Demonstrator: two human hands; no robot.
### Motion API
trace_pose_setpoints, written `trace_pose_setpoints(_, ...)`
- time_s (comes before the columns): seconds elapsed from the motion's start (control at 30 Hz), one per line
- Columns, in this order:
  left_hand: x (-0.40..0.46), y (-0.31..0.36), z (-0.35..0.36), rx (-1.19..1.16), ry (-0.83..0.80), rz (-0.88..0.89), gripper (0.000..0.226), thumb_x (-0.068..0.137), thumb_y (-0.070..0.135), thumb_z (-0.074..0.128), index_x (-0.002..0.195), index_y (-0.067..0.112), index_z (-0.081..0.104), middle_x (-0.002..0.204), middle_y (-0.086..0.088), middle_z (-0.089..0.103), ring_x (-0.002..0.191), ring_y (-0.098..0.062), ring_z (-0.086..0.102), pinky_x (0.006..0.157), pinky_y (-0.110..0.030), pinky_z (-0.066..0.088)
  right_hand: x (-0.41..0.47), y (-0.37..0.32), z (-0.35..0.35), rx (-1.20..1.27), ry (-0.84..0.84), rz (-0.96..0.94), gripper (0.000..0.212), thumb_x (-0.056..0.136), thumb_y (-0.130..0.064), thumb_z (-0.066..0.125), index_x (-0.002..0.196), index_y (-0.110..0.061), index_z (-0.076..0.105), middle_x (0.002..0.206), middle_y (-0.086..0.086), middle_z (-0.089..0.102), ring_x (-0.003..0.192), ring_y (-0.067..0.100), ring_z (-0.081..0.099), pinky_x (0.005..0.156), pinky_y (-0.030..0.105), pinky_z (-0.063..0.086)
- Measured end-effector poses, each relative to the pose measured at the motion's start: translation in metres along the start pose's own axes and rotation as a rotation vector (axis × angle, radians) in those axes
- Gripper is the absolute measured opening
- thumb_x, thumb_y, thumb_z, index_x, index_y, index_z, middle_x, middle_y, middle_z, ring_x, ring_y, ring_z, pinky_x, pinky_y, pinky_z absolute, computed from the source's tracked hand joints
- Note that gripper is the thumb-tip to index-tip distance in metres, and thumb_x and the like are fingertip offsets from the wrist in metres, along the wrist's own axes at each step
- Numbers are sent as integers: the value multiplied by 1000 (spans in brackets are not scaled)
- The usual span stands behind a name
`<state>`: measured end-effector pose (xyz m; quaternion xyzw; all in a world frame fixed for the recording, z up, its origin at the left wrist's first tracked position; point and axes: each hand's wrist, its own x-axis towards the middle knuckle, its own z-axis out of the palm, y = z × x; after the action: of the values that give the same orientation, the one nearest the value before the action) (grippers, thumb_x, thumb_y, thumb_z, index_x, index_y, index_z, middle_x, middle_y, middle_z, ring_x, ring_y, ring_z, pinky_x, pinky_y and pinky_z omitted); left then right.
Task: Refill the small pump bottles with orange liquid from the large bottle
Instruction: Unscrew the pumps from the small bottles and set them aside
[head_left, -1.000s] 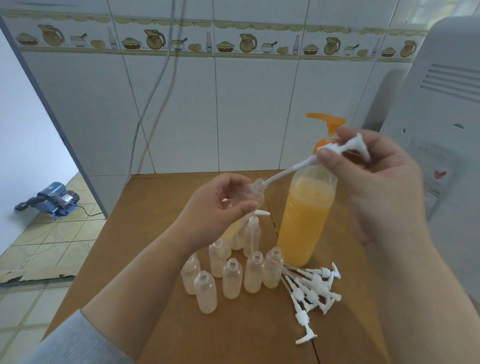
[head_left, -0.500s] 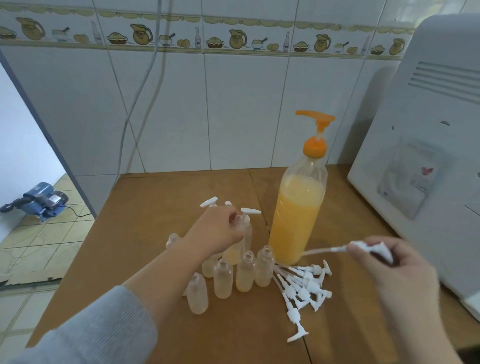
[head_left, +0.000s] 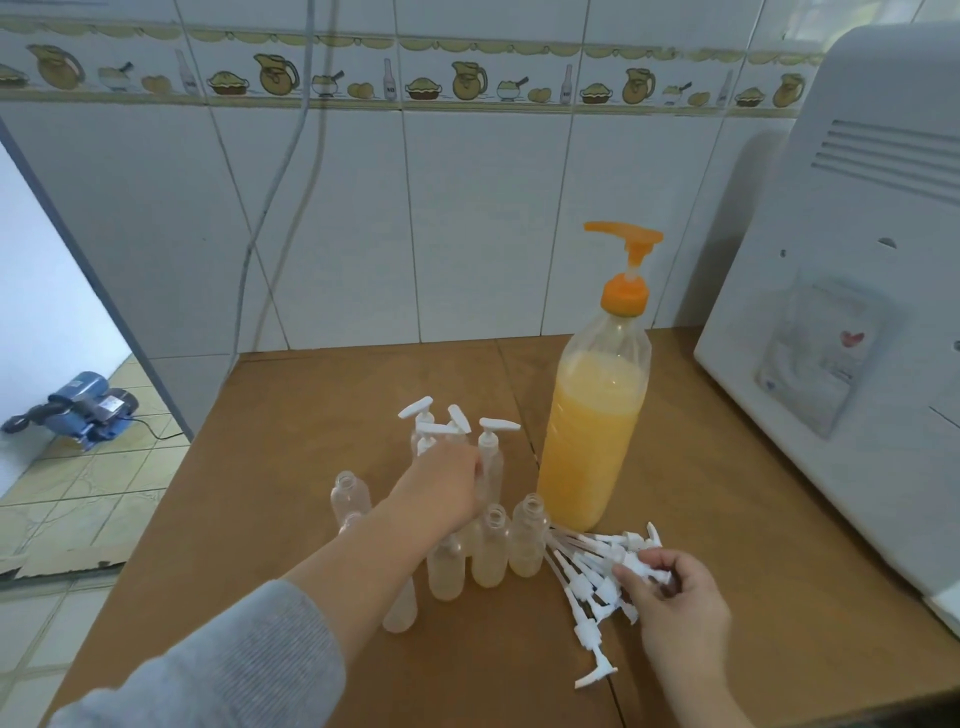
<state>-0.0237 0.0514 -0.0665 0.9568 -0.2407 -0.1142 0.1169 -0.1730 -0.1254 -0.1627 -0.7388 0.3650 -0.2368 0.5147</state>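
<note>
The large bottle (head_left: 592, 441), over half full of orange liquid and topped with an orange pump, stands on the brown table (head_left: 311, 415). Several small clear bottles (head_left: 488, 545) stand open in front of it. A few capped small bottles (head_left: 491, 457) with white pump heads stand just behind them. My left hand (head_left: 441, 488) reaches into this cluster, its fingers curled down over a small bottle that it mostly hides. Beside the cluster lies a pile of white pumps (head_left: 582, 587). My right hand (head_left: 675, 592) pinches one white pump (head_left: 644, 569) by its head, at the top of the pile.
A big white appliance (head_left: 831, 364) fills the table's right side, close to the large bottle. The tiled wall (head_left: 467, 208) with hanging cables closes off the back. The table's left edge drops to a tiled floor, where a blue machine (head_left: 78, 410) sits.
My right hand pulled the pump out of the small bottle and brought it down to the pile. My left hand lowered that bottle into the cluster on the table.
</note>
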Motion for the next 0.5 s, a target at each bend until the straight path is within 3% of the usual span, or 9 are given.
trace_pose_setpoints(0.07,1,-2,0,10,17,-5,28,88,6,52,115,9,58,115,-9,58,100,-23,59,82,-28,45,1,2,3,-78,-30,-83,25,75,-15,79,78,-29,59,90,-12,57,86,17,56,68,28,39)
trace_pose_setpoints(0.13,-1,-3,-3,-41,37,-10,28,89,7,52,115,11,60,112,-7,60,98,-22,60,74,-23,47,4,2,4,-149,-45,-170,28,76,-16,78,77,-32,56,89,-16,55,88,19,54,70,29,37)
trace_pose_setpoints(0.23,-12,-10,-17,-147,167,-36,17,90,17,48,95,16,64,90,-2,64,79,-18,63,61,-25,48,8,4,3,-194,-81,-268,31,74,-15,80,77,-35,56,86,-18,56,83,18,54,71,29,37)
trace_pose_setpoints(0.33,-13,-34,-34,-250,397,-203,12,88,24,51,82,18,60,80,3,61,70,-15,59,57,-27,45,10,8,1,-215,-84,-364,31,72,-13,81,81,-33,59,88,-22,57,91,0,52,75,30,39)
trace_pose_setpoints(0.4,-6,-51,-37,-218,360,-281,10,88,25,54,86,17,60,84,3,60,72,-15,57,54,-23,41,11,11,0,-223,-90,-396,35,73,-11,80,84,-36,58,91,-24,57,98,-8,49,77,28,38)
trace_pose_setpoints(0.5,8,-61,-28,-248,180,-324,13,85,23,57,89,12,63,85,-1,62,68,-14,55,55,-21,40,10,16,2,-229,-132,-415,39,74,-8,79,82,-39,57,94,-23,58,92,4,53,75,26,40)
